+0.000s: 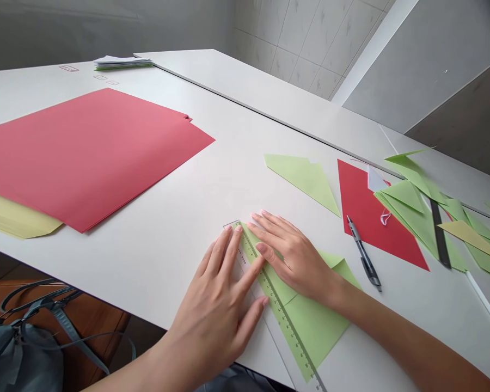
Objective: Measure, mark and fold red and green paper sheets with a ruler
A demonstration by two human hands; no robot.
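Note:
A clear plastic ruler point(286, 318) lies slantwise over the left edge of a folded light green paper point(320, 325) near the front of the table. My left hand point(220, 299) rests on the ruler with its fingers stretched out and spread, pressing it down near its far end. Flat on the green paper, just right of the ruler, is my right hand point(296, 260), fingers extended. Its thumb is close to my left index fingertip. The palm hides part of the paper's folds.
Large red sheets point(93, 158) lie at left over yellow paper point(16, 215). To the right are a pen point(363, 253), a red sheet point(387, 237), a green cut piece point(304, 177), green folded papers point(410, 209) and a black strip point(440, 234). A paper stack point(122, 63) sits far back.

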